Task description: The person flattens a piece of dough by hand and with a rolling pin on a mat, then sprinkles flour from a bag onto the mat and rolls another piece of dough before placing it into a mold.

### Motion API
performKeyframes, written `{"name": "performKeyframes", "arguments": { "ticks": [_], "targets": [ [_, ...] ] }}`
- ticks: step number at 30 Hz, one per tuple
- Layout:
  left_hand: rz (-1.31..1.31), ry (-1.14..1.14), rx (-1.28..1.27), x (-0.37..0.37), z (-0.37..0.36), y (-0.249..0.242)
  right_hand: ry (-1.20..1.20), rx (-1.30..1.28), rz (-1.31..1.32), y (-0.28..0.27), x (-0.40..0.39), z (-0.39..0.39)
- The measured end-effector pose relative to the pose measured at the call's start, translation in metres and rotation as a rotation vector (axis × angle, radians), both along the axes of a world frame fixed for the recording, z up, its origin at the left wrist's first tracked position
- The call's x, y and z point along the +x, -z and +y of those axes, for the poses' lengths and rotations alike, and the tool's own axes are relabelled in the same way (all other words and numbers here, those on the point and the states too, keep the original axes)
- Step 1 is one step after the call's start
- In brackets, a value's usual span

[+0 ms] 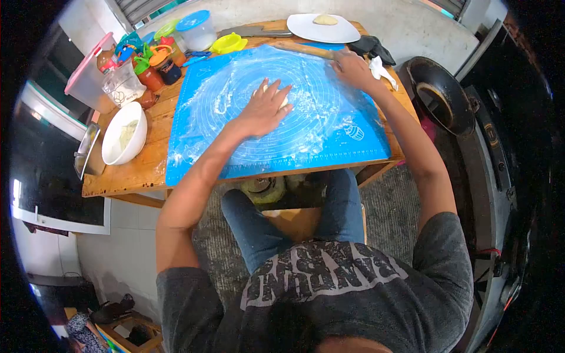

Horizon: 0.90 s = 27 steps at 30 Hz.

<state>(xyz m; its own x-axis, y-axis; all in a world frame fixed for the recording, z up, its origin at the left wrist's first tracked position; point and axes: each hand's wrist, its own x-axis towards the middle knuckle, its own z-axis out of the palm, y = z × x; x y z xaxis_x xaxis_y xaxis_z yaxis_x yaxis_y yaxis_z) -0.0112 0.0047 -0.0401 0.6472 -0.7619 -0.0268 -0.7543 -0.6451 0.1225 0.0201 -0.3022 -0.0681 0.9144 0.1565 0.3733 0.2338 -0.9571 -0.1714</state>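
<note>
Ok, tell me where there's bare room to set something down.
Free, though floury: the near right corner of the blue mat, and its left side between white bowl and left hand. Crowded: the table's far left, with bottles and tubs.

Table (158,115): blue mat (360,146), floured; white bowl (125,134) with pale contents; white plate (323,29), dough (325,20) on it, stood at the far edge.
</note>
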Motion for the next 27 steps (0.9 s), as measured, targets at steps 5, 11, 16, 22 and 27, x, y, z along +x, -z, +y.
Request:
{"name": "performKeyframes", "arguments": {
  "ticks": [5,11,16,22,27],
  "targets": [
    [0.242,-0.057,-0.037,0.012,-0.002,-0.018,0.090,-0.101,-0.022,-0.010,0.008,0.002],
    [-0.092,-0.034,-0.171,0.019,0.004,0.011,-0.041,0.007,-0.085,0.015,0.033,-0.025],
    [0.356,-0.065,-0.284,0.023,-0.003,-0.013,-0.028,0.214,-0.143,-0.032,-0.005,0.010],
    [0.214,-0.083,-0.194,0.023,-0.001,-0.007,-0.091,0.211,-0.106,-0.060,-0.042,0.031],
    [0.463,-0.152,-0.249,0.025,-0.009,-0.024,-0.035,0.244,-0.137,-0.037,-0.045,0.014]
  ]
}}
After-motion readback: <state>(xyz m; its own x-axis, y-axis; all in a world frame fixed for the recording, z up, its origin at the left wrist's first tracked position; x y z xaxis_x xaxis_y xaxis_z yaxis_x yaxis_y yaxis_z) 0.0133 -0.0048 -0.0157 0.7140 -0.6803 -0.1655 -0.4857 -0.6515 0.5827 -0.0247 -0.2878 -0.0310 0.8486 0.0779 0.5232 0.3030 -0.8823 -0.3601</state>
